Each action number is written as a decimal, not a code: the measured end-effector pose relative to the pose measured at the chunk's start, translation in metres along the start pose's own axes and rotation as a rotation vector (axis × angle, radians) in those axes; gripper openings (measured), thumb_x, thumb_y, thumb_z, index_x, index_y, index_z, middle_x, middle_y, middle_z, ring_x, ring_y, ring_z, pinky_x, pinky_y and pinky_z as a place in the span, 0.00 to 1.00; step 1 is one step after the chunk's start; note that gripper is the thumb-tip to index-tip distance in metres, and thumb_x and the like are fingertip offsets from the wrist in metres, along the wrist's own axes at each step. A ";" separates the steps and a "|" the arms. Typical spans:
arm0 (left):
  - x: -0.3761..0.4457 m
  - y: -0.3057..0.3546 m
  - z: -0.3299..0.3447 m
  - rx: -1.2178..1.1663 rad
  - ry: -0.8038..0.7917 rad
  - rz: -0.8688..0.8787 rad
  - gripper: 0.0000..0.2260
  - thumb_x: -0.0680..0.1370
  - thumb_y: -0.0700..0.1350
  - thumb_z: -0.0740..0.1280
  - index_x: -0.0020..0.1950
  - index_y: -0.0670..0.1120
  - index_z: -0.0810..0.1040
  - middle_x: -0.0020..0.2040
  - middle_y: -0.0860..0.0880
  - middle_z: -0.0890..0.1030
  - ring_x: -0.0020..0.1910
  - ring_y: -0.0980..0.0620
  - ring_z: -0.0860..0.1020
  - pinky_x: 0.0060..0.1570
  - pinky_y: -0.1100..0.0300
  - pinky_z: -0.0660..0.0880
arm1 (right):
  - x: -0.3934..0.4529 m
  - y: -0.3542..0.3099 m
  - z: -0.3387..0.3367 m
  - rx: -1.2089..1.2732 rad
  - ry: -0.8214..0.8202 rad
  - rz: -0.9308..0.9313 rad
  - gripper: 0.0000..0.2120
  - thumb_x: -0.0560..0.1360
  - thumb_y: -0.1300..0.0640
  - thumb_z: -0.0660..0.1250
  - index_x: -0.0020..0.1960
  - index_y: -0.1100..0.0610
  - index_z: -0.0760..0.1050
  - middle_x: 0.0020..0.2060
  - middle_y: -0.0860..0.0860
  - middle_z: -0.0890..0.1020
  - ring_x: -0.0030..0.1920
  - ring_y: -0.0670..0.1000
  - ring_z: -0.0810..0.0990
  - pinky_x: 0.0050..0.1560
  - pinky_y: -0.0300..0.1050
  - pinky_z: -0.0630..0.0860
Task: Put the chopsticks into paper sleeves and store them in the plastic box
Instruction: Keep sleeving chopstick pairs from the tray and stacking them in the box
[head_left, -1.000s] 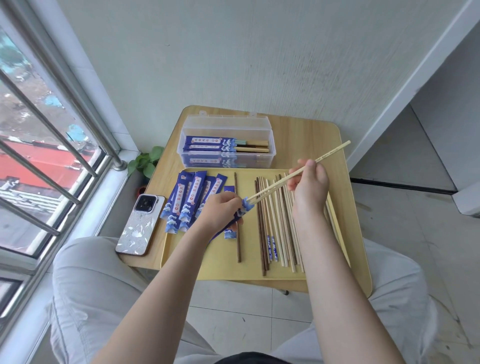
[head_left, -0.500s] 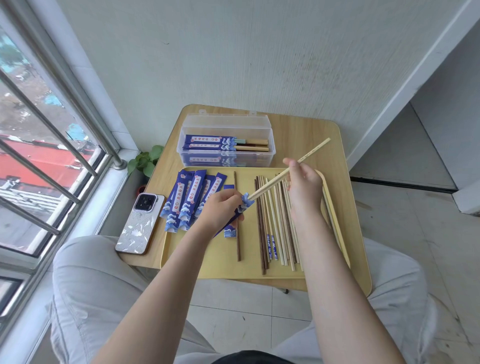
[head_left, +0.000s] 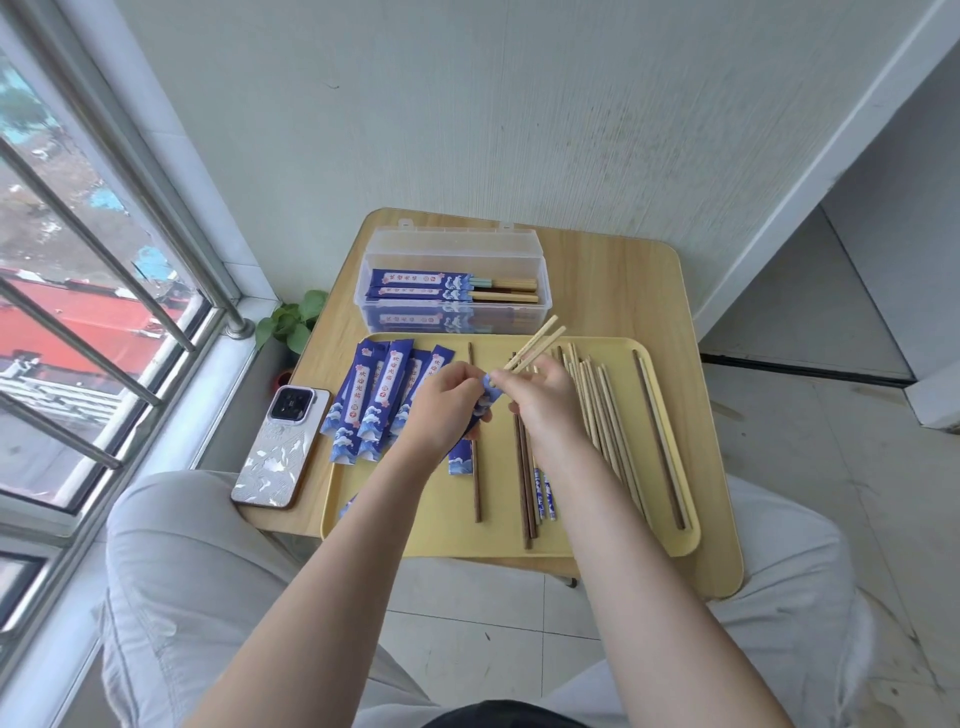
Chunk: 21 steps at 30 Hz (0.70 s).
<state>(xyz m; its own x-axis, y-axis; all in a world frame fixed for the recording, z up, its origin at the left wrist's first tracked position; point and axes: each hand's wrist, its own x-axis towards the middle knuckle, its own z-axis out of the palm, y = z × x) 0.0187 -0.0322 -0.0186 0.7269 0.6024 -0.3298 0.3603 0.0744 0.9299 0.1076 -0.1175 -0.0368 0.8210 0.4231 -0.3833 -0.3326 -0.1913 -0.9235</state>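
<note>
Left hand (head_left: 445, 404) pinches blue paper sleeve (head_left: 485, 396) over tray (head_left: 613, 543); right hand (head_left: 543, 399) grips pale chopstick pair (head_left: 537, 343), tips at sleeve mouth. Keep pair parallel, push straight, sleeve steady. Plastic box (head_left: 452, 291) waits beyond tray, open.

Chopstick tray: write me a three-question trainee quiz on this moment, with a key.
1. True or false: the plastic box already holds sleeved chopsticks.
2. What does the left hand hold? A) a phone B) a blue paper sleeve C) a brown chopstick
3. Fill in: the phone lies on the table, to the ____ of the yellow tray.

Key: 1 true. 2 B: it holds the blue paper sleeve while the right hand feeds in a pale chopstick pair. 3 left.
</note>
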 end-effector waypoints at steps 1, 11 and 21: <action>0.001 0.000 0.000 0.008 0.022 -0.003 0.08 0.78 0.33 0.56 0.47 0.39 0.75 0.31 0.46 0.74 0.24 0.55 0.71 0.25 0.62 0.69 | 0.001 0.002 0.002 -0.005 -0.015 0.007 0.28 0.73 0.59 0.75 0.70 0.57 0.69 0.53 0.54 0.82 0.47 0.49 0.79 0.49 0.43 0.73; 0.024 0.011 -0.016 0.539 0.113 0.187 0.06 0.79 0.43 0.60 0.50 0.50 0.76 0.35 0.50 0.80 0.31 0.51 0.73 0.32 0.58 0.69 | 0.013 -0.029 -0.011 0.125 0.133 -0.089 0.13 0.80 0.56 0.68 0.63 0.54 0.69 0.45 0.53 0.80 0.33 0.50 0.79 0.36 0.45 0.77; 0.087 0.044 -0.026 0.870 0.348 0.489 0.17 0.83 0.46 0.59 0.71 0.47 0.74 0.67 0.47 0.76 0.69 0.45 0.70 0.73 0.51 0.58 | 0.064 -0.068 -0.012 0.323 0.339 -0.077 0.11 0.83 0.63 0.60 0.47 0.57 0.79 0.31 0.52 0.83 0.31 0.49 0.82 0.40 0.44 0.83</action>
<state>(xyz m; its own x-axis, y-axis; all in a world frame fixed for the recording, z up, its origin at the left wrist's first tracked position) 0.0826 0.0444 -0.0024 0.7483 0.6175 0.2424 0.4682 -0.7504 0.4666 0.1880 -0.0878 0.0012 0.9363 0.1024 -0.3359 -0.3478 0.1370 -0.9275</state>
